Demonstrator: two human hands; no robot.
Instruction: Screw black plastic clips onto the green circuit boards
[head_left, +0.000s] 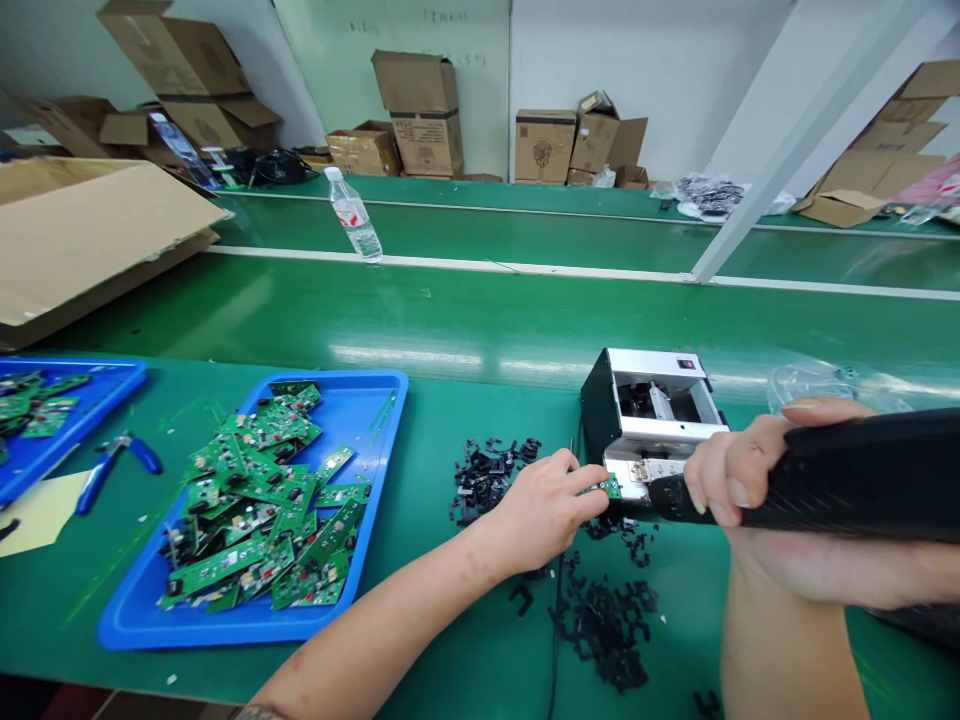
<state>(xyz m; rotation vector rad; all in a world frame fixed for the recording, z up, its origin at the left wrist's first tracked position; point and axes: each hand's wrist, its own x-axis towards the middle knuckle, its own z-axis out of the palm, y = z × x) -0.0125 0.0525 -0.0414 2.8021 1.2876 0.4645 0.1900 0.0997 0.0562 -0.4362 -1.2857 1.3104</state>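
Note:
My left hand (546, 508) pinches a small green circuit board (613, 486) at the front of a black and silver box-shaped machine (664, 430). Most of that board is hidden behind the fingers. My right hand (739, 468) is wrapped round a thick black tool, which looks like an electric screwdriver (862, 478). Its tapered nose points left, close to the machine's metal front plate and the board; I cannot tell whether the tip touches either. Small black plastic clips (487, 478) lie in a heap beside my left hand, and more black clips (611, 630) are scattered below the machine.
Left of my forearm, a blue tray (401, 400) holds many green circuit boards (255, 490). Another blue tray (135, 375), blue-handled pliers (120, 465) and yellow paper (45, 510) lie farther left. A cable (556, 640) runs down the table. A water bottle (355, 218) stands behind.

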